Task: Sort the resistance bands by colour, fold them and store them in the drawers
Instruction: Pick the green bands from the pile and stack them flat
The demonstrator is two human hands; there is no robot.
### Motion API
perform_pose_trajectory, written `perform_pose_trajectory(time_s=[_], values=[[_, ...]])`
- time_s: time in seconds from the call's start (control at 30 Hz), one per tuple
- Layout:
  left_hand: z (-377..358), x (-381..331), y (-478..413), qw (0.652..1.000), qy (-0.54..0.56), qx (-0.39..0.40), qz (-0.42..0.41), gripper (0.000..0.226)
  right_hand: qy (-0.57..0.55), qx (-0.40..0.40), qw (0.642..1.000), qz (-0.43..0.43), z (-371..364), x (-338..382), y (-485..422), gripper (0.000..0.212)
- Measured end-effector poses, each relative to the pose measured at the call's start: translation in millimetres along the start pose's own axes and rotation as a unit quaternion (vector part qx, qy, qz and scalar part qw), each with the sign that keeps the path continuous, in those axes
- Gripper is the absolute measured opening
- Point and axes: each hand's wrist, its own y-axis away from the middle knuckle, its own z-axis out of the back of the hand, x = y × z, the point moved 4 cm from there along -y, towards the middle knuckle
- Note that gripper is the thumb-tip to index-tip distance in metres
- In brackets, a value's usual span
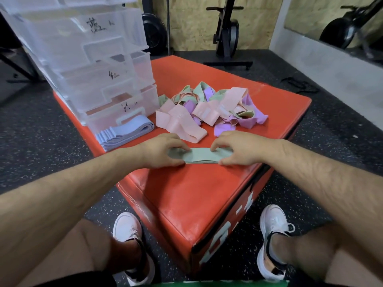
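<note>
A folded green band [202, 155] lies flat on the red box [186, 195] in front of me. My left hand [162, 151] grips its left end between curled fingers and thumb. My right hand [238, 149] grips its right end the same way. Behind it sits a loose pile of pink, purple and green bands [209, 108]. A stack of folded blue bands [124, 132] lies at the foot of the clear plastic drawer unit [93, 65], whose drawers carry handwritten labels.
The red box stands on a dark speckled gym floor [41, 131]. My two white shoes [128, 235] flank its near corner. A black machine stand [227, 38] and a weight plate [154, 32] stand by the back wall.
</note>
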Motion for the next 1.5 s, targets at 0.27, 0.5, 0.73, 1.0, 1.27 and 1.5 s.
perform_pose_trajectory(time_s=[0.27,0.5,0.73,1.0,1.27,1.5], values=[[7,-22,-26,1.000,-0.005,-0.028,-0.001,0.065,-0.038,-0.055,0.997,-0.025,16,-12,4,0.050],[8,-62,-102,0.995,-0.004,-0.098,-0.010,0.056,-0.035,-0.209,0.966,-0.146,50,-69,0,0.017],[-3,-73,-154,0.994,-0.027,-0.100,0.017,0.057,-0.008,-0.111,0.951,-0.290,48,-100,-14,0.044],[-1,-70,-168,0.994,-0.001,-0.111,0.009,0.056,-0.071,-0.113,0.947,-0.291,57,-108,-18,0.040],[35,-70,-152,0.971,0.126,-0.203,0.031,0.056,-0.296,-0.303,0.886,-0.187,88,-92,-14,0.047],[64,-67,-123,0.937,0.222,-0.269,0.033,0.029,-0.301,-0.352,0.878,-0.123,98,-69,-23,0.023]])
